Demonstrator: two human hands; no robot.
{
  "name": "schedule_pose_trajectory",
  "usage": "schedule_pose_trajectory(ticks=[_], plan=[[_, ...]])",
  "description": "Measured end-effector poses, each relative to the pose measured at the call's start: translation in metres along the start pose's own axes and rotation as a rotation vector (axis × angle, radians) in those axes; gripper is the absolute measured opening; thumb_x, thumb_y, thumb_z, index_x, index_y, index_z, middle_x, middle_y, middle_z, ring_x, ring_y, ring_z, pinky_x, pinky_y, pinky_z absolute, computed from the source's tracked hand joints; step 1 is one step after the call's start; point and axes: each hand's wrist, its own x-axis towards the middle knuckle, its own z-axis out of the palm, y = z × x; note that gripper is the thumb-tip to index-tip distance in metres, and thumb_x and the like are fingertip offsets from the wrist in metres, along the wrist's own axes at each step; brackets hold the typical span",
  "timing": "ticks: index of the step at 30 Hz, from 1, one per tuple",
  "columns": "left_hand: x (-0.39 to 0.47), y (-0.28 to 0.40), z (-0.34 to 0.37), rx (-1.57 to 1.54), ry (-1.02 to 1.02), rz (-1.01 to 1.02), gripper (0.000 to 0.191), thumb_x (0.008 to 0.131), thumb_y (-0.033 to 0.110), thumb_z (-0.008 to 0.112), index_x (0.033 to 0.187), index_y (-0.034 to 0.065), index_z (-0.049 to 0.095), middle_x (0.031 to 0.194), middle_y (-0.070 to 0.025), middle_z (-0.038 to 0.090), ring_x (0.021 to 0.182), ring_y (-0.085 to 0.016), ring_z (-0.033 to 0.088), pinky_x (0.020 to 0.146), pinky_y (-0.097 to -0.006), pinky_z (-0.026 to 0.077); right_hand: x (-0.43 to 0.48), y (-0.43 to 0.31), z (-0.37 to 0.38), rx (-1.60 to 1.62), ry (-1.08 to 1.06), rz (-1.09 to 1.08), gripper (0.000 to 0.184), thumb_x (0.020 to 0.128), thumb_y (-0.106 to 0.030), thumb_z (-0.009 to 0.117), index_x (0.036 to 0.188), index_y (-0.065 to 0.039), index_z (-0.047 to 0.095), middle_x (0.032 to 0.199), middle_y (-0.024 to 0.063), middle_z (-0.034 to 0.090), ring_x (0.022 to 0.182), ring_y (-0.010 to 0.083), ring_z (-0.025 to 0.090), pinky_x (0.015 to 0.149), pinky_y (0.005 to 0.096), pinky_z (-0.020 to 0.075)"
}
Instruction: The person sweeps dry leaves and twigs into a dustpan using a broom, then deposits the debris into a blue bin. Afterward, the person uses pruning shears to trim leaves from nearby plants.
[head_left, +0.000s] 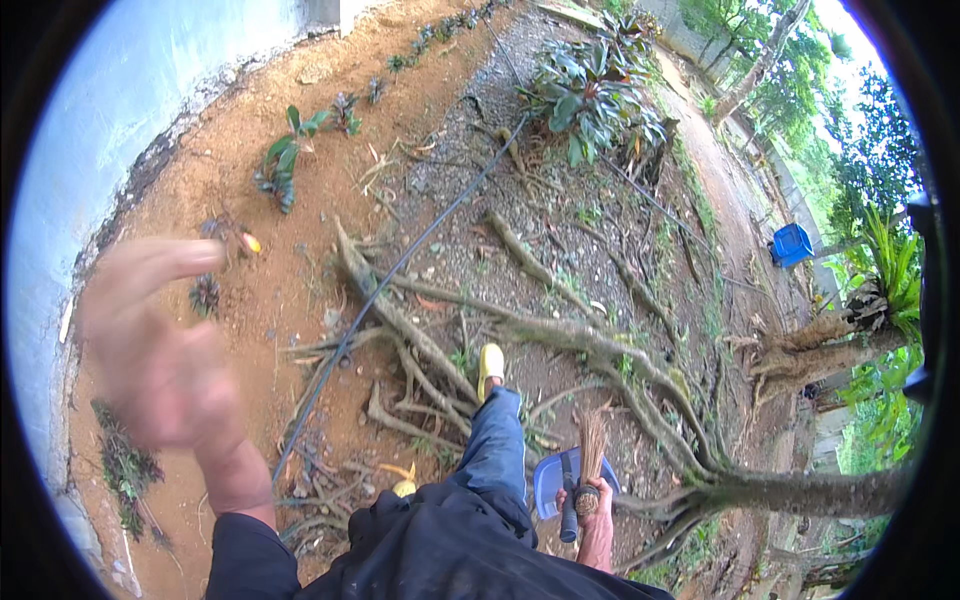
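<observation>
My right hand (592, 504) grips a stick broom (594, 442) by its bound end, with the bristles pointing away from me. The same hand also holds a dustpan (547, 484) with a pale blue pan and a dark handle (568, 517). My left hand (169, 352) is raised on the left, blurred by motion, over bare orange soil. Its fingers are apart and curved, and nothing shows in them. Just past its fingertips, a small yellow and pink leaf or flower (251, 242) appears on the ground.
Exposed tree roots (600, 341) spread from a trunk (810, 491) across the ground around my yellow shoe (491, 364). A dark hose or pipe (405, 259) crosses them. A pale wall (150, 90) borders the left. Leafy shrubs (585, 94) and a blue container (792, 244) stand farther off.
</observation>
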Motion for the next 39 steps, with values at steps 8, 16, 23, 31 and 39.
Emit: schedule_pose_trajectory(ticks=[8,16,23,31,39], plan=[[-0.111,-0.126,0.306,0.131,-1.345,-0.413,0.042,0.092,0.018,0.063,0.132,0.004,0.062,0.124,-0.0199,0.068,0.107,-0.034,0.069,0.092,-0.0463,0.055,0.122,-0.201,0.192,0.024,0.0,0.044,0.048,0.073,-0.032,0.064,0.104,0.003,0.053,0.104,0.0335,0.057,0.084,0.0419,0.058,0.071,0.0561,0.0515],[-0.372,-0.113,0.247,-0.235,-1.091,-1.771,0.032,0.09,0.021,0.065,0.117,0.0027,0.067,0.09,-0.0135,0.067,0.08,-0.028,0.067,0.068,-0.0414,0.054,0.158,-0.322,0.31,-0.263,-0.089,0.093,0.054,0.081,-0.039,0.057,0.11,0.007,0.058,0.099,0.0313,0.065,0.08,0.042,0.065,0.067,0.0524,0.0541],[-0.434,0.003,0.198,0.054,-0.281,-2.67,0.014,0.091,0.017,0.062,0.099,0.0074,0.068,0.074,-0.0071,0.06,0.062,-0.023,0.06,0.052,-0.0416,0.047,0.2,-0.359,0.393,-0.301,0.072,0.202,0.022,0.084,-0.03,0.062,0.093,-0.009,0.06,0.086,0.0163,0.063,0.078,0.0433,0.065,0.066,0.0563,0.0549],[-0.445,-0.048,0.33,-0.354,-0.33,-2.546,0.013,0.097,0.018,0.057,0.106,0.0116,0.064,0.081,-0.0029,0.06,0.062,-0.021,0.06,0.049,-0.0371,0.045,0.27,-0.377,0.529,-0.46,0.002,0.06,0.025,0.087,-0.021,0.066,0.104,-0.005,0.057,0.083,0.0123,0.064,0.069,0.0332,0.067,0.064,0.0528,0.063],[-0.417,-0.31,0.457,-0.034,-0.493,-2.639,0.017,0.098,0.014,0.058,0.112,0.0099,0.066,0.088,-0.0063,0.067,0.065,-0.019,0.069,0.045,-0.0294,0.045,0.318,-0.395,0.79,-0.66,0.031,0.188,0.025,0.088,-0.018,0.063,0.103,0.0,0.055,0.084,0.0149,0.062,0.07,0.0334,0.067,0.064,0.0488,0.063]])
